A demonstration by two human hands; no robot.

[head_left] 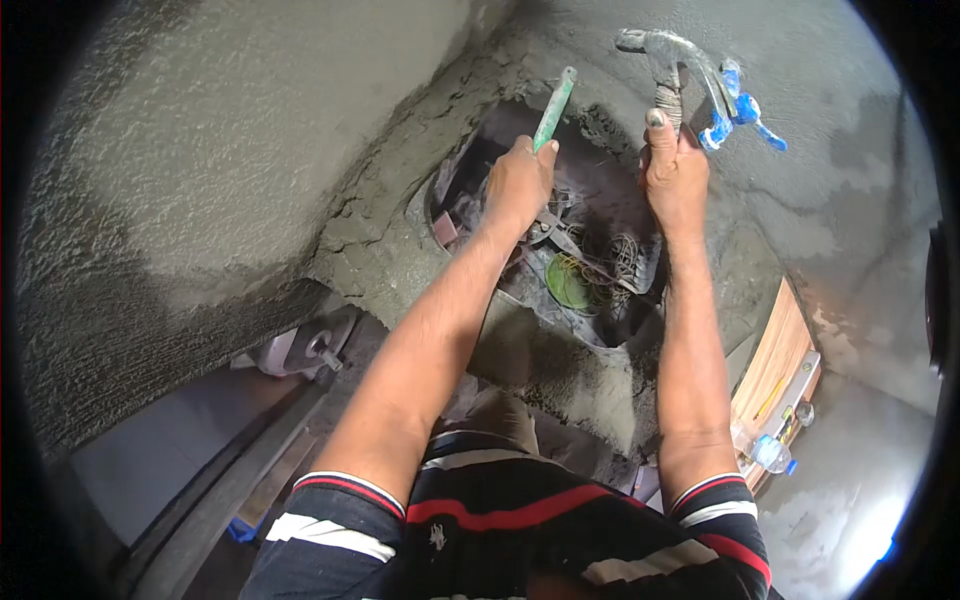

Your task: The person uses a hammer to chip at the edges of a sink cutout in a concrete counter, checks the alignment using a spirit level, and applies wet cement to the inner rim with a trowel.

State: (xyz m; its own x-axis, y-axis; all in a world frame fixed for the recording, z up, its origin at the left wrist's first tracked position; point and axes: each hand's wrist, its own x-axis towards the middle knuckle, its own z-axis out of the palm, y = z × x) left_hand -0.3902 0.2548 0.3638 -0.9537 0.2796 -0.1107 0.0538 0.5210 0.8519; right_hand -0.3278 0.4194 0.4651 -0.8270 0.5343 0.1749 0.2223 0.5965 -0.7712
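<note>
My left hand (517, 187) is closed around a green flat handle (554, 108) with a small hole in its upper end. Its lower part is hidden by my fingers, so what tool it belongs to I cannot make out. To the right, my right hand (675, 185) grips a claw hammer (672, 50) upright, thumb along the cord-wrapped shaft. The hammer's curved claw points right, in front of a blue tap (741, 108) by the wall. Below and between both hands lies a dusty hollow with a rounded rim (600, 345), holding tangled wire (626, 262) and a round green thing (569, 283).
Rough grey plastered walls (230, 150) rise at left and right. A wooden board (775, 355) at lower right bears a spirit level (797, 388) and a clear plastic bottle (770, 455). At lower left are a round machine part (300, 350) and a long beam (235, 490).
</note>
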